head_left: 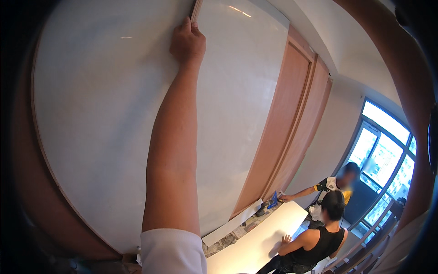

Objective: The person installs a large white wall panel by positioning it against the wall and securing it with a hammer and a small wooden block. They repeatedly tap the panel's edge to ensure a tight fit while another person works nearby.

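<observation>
My left hand [187, 43] is raised high against a large glossy white panel [96, 118], its forearm stretched up through the middle of the view. The fingers are closed round the lower end of a narrow, light-coloured strip [196, 11], which runs out past the top edge. My right arm [413, 59] curves up along the right side and leaves the view at the top, so its hand does not show.
Pink-brown framed panels [285, 123] continue the wall to the right. Below, two people [321, 242] are beside a pale board [255, 242]; one rests a hand on it. A wooden ladder-like frame [365, 251] stands lower right, near a large window [383, 150].
</observation>
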